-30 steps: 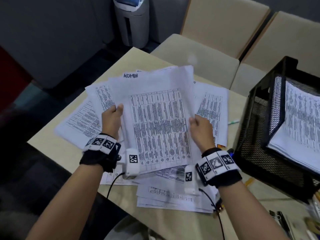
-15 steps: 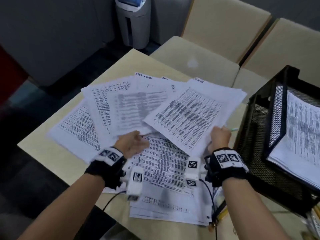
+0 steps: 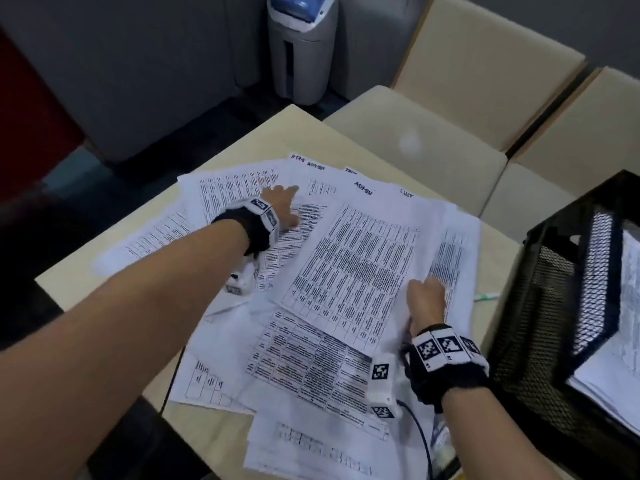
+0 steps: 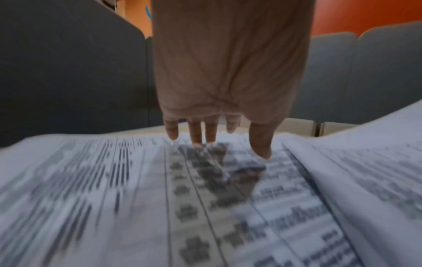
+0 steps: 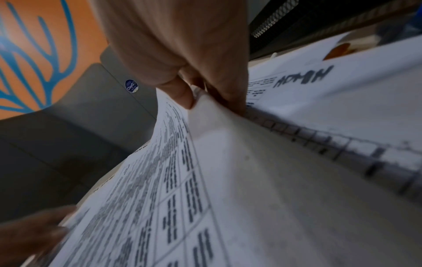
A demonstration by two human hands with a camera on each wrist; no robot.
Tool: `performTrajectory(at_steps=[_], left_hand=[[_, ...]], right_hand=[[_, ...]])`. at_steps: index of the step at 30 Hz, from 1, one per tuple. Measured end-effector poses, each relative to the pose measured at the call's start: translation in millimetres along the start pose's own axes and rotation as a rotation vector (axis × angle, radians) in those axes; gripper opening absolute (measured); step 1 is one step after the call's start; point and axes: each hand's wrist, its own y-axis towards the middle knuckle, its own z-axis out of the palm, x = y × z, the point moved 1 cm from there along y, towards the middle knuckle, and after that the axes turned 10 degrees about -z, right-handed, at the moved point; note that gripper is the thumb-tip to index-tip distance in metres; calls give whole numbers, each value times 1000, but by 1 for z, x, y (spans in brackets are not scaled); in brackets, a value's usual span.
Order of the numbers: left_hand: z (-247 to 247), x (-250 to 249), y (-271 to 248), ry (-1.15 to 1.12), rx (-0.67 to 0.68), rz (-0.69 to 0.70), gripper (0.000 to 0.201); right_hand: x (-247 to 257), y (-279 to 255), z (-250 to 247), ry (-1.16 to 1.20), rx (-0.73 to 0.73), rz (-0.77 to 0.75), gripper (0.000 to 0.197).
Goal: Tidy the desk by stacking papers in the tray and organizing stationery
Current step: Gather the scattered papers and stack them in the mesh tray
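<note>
Printed sheets lie scattered and overlapping across the beige desk point(image 3: 104, 268). My right hand point(image 3: 425, 301) pinches the near right edge of a small stack of papers point(image 3: 360, 261), thumb on top and fingers below, as the right wrist view shows at the stack of papers point(image 5: 205, 162). My left hand point(image 3: 280, 207) reaches to the far left, fingers straight, fingertips point(image 4: 196, 142) touching a loose sheet point(image 4: 137, 189). A black mesh paper tray point(image 3: 568, 296) stands at the right and holds printed papers point(image 3: 627, 292).
A green-tipped pen point(image 3: 486, 296) lies between the papers and the tray. Beige chairs point(image 3: 426, 147) stand beyond the desk's far edge, and a grey bin point(image 3: 301, 46) is on the floor behind. A cable point(image 3: 420, 441) runs from my right wrist.
My left hand let go of the stack and reached forward to the far sheets. The right hand alone keeps the stack, which has dropped lower over the pile.
</note>
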Motion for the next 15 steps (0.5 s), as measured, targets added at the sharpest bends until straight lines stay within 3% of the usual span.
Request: performTrajectory(at_steps=[2,5,10,13,15], left_hand=[[16,-4,0,-27,-36,-28,51],[32,-1,-6,-274,-115,-121,26],[39,18,-24,-396,-71,-426,37],[46,12,-32,-460,-40,-354,45],[53,9,-35,-694,-3,-324,47]], right_hand=[[-2,5,0,24,-3,6,39],[3,8,-5,43,-36,11,44],[22,4,4,4,33,-9,52],[34,-1,29,-17,179,-92,54],[39,-7,40,13,248,-139,52]])
